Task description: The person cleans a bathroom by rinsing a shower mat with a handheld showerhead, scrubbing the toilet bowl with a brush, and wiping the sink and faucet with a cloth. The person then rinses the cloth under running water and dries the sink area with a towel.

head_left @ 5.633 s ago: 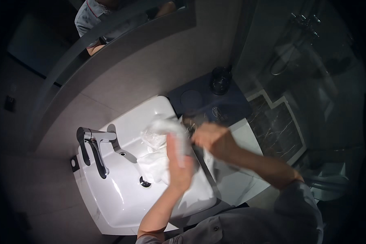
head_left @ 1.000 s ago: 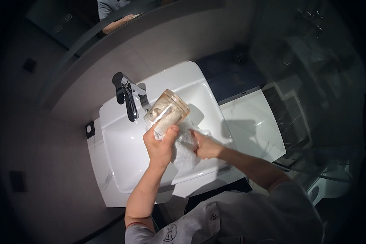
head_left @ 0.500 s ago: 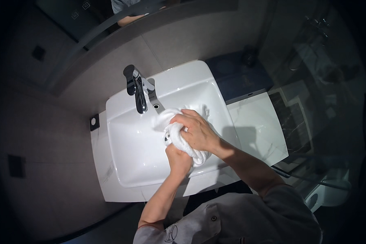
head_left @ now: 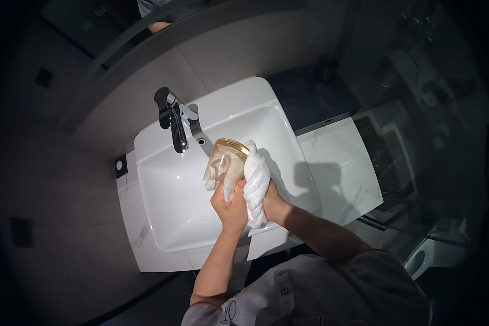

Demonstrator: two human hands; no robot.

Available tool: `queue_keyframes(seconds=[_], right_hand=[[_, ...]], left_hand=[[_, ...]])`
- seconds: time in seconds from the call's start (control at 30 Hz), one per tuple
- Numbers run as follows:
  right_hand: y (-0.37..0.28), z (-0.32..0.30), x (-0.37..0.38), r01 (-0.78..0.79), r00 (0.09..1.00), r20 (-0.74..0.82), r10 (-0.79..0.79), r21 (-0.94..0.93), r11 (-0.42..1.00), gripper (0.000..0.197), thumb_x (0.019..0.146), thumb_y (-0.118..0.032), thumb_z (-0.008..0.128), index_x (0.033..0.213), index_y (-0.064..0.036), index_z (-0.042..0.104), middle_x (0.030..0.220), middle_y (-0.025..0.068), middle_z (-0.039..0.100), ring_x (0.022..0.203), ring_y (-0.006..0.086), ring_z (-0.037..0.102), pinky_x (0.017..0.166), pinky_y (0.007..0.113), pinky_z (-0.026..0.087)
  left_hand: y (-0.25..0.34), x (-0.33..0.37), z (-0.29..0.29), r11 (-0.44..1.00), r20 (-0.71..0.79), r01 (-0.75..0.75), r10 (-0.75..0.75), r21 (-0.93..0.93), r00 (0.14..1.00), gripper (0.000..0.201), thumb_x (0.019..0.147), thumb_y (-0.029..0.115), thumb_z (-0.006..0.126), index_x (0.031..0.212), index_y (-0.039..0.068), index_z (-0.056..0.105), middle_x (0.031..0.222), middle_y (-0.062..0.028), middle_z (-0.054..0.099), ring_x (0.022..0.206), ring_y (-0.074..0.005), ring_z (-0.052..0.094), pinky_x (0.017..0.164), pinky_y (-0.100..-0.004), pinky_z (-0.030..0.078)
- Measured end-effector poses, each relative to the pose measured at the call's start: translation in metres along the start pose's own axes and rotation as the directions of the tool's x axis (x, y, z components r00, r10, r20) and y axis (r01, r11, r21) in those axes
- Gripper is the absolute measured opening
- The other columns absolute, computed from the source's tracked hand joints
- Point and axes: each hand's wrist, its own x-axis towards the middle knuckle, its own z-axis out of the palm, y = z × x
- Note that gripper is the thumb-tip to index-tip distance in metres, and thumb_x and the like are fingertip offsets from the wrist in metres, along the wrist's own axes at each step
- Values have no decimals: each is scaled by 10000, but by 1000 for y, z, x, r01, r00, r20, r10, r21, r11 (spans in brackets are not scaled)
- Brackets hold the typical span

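Over the basin, a clear amber-tinted glass (head_left: 220,161) with a gold-toned rim or base edge is tilted between my hands. My left hand (head_left: 229,211) is closed around its lower part, with a bit of white cloth by the fingers. A white towel (head_left: 256,185), bunched and twisted, presses against the glass's right side. From behind and to the right, my right hand (head_left: 275,203) grips that towel; most of its fingers are hidden by the cloth. Pale shapes show through the glass, but I cannot tell whether they are cloth or fingers.
The white rectangular basin (head_left: 168,217) sits in a marbled counter (head_left: 349,163). A chrome faucet (head_left: 177,127) rises at its back left. A dark box (head_left: 313,100) stands on the right of the counter, and a small black item (head_left: 120,166) at the left edge.
The glass now shows plainly, where the towel and hands covered it before. My right hand has moved from on top of the towel to its right side.
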Motion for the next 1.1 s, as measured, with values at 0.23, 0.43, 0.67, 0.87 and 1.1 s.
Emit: queue_keyframes(seconds=[0.23, 0.43, 0.67, 0.87, 1.1], right_hand=[[24, -50, 49, 162, 987, 73, -145, -465, 871, 272, 824, -222, 708, 998, -26, 635, 888, 107, 678, 752, 170, 638, 688, 324, 514], [-76, -77, 55, 164, 964, 254, -77, -797, -581, 288, 767, -122, 655, 1044, -47, 643, 985, 156, 656, 863, 283, 649, 744, 398, 530], [-156, -5, 38, 493, 868, 429, 249, -805, -330, 849, 620, -180, 803, 1378, -52, 441, 1124, 120, 607, 1152, 272, 473, 978, 390, 332], [-183, -45, 64, 594, 784, 621, 27, -736, -324, 773, 574, -225, 830, 1256, -48, 513, 1097, 130, 596, 1097, 278, 505, 985, 383, 316], [-241, -131, 146, 304, 845, 233, -482, -950, 74, 842, 593, -134, 799, 1344, -40, 429, 1242, 153, 540, 1194, 280, 503, 1018, 371, 415]], left_hand=[[-7, 23, -7, 940, 145, 312, -293, -137, 945, 198, 875, 52, 635, 1049, -40, 654, 890, -65, 679, 791, -121, 621, 736, -269, 502], [-22, 26, -7, 706, 242, 577, -526, -410, 815, 245, 902, 91, 634, 1109, -39, 620, 939, -102, 686, 779, -177, 667, 738, -325, 556], [4, 66, 13, 961, 569, 197, -274, 194, 775, 192, 827, 146, 720, 928, -12, 684, 805, -74, 686, 687, -127, 617, 618, -276, 490], [22, 83, 50, 962, 470, -125, -3, 241, 883, 183, 781, 103, 734, 922, -2, 684, 792, -97, 682, 673, -150, 619, 645, -276, 484], [7, 111, 34, 988, 39, 110, -115, 112, 993, 178, 851, 80, 669, 973, -50, 671, 802, -22, 656, 710, -72, 562, 663, -231, 457]])
